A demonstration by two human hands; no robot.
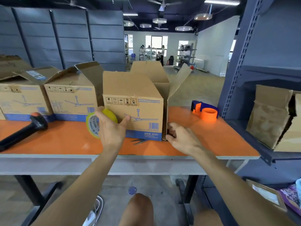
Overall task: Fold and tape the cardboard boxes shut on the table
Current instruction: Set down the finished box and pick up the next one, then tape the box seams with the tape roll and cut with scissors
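orange table [211, 141], tan fan-printed box [133, 95], flaps open, left hand [110, 129] around yellow tape roll [92, 126], right hand [182, 137] around box corner

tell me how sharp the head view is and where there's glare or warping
Head view: wide-angle warp tilts and bows the shelf post; windows and ceiling lights are blown out; a soft sheen lies on the table; the black tool at left is blurred, while the tape print and box symbols stay readable.
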